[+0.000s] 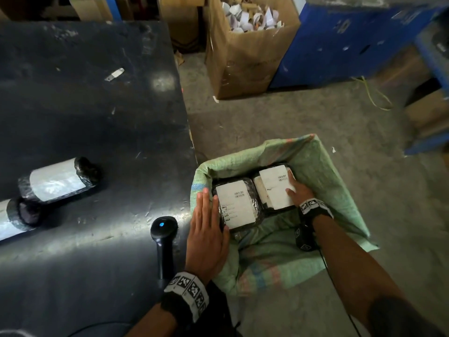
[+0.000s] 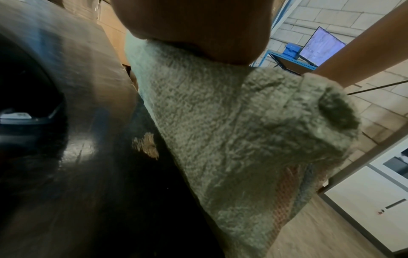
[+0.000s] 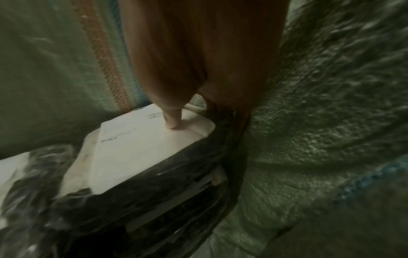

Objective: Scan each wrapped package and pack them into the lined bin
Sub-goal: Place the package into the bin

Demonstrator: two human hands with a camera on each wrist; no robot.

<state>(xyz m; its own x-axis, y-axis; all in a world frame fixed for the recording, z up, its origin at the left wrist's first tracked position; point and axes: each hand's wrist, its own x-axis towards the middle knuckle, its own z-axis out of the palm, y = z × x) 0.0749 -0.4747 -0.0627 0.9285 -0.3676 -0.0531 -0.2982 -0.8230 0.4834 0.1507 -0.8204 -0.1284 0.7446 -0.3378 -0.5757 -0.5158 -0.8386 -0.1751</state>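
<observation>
- Inside the lined bin (image 1: 323, 166), two labelled packages lie packed; my right hand (image 1: 299, 190) grips the right package (image 1: 274, 188).
- My left hand (image 1: 206, 234) lies flat, released, on the rim at nine o'clock.
- Two wrapped rolls (image 1: 58, 181) wait on the table (image 1: 97, 105), beside the scanner (image 1: 164, 229).

The small print on the white paper labels (image 1: 237, 203) is too fine to read. A black-wrapped cylindrical package (image 1: 14, 218) on the dark worktop (image 1: 97, 117) runs off the left edge. The right hand (image 1: 300, 190) hides part of the far label, its fingers tucked out of sight beside the green woven liner (image 3: 320, 122).
</observation>
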